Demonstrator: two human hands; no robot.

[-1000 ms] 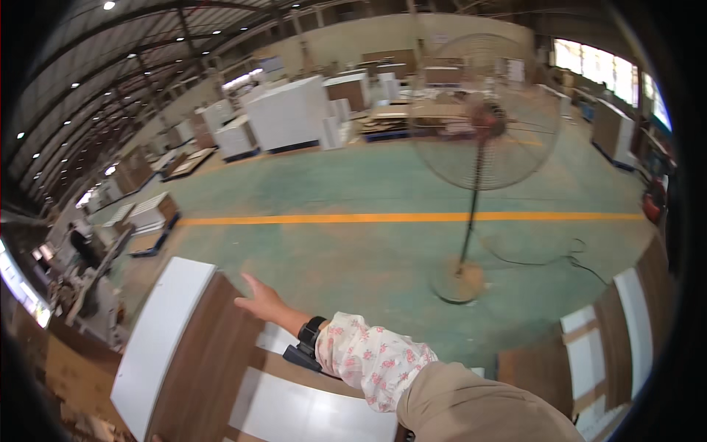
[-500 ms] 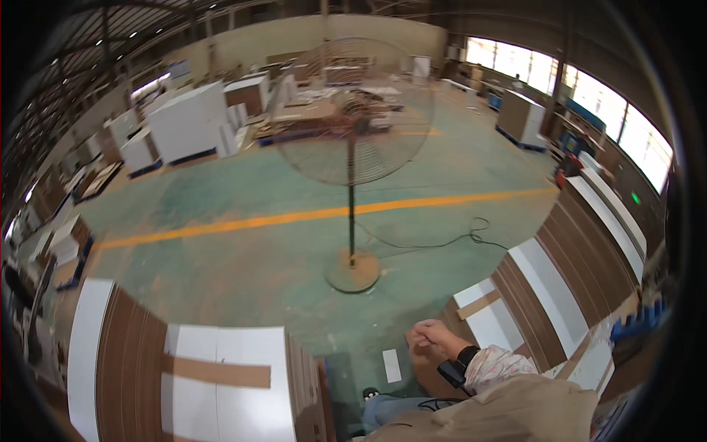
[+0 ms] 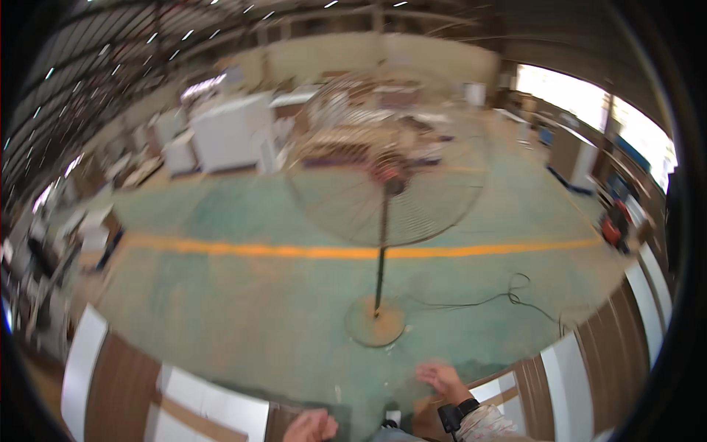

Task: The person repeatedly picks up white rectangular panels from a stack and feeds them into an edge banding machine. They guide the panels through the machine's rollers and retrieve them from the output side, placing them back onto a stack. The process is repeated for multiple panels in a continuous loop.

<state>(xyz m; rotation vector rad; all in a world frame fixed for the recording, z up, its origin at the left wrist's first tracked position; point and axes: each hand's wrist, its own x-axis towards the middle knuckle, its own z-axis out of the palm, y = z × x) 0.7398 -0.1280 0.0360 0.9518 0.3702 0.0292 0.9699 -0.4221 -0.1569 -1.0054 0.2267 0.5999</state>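
Observation:
My right hand [image 3: 442, 379] is out in front of me at the lower right, above the floor beside a stack of panels [image 3: 490, 390]. A dark band with a small black device circles that wrist. Its fingers look bent but are smeared by motion, and I make out nothing held. My left hand [image 3: 311, 426] shows at the lower edge, near the white and brown panel stack [image 3: 213, 401] on the left. Its fingers seem curled and are blurred too. Neither hand visibly touches a panel.
A pedestal fan [image 3: 389, 173] stands ahead on a round base, its cable [image 3: 471, 303] trailing right. An orange line [image 3: 309, 252] crosses the green floor. More panel stacks [image 3: 618, 346] rise at right. White boxed stacks [image 3: 232, 136] stand far off.
My view has tilted up, so the fan and floor line sit lower and further right. My left hand has come into view at the bottom. The right hand is lower in the picture.

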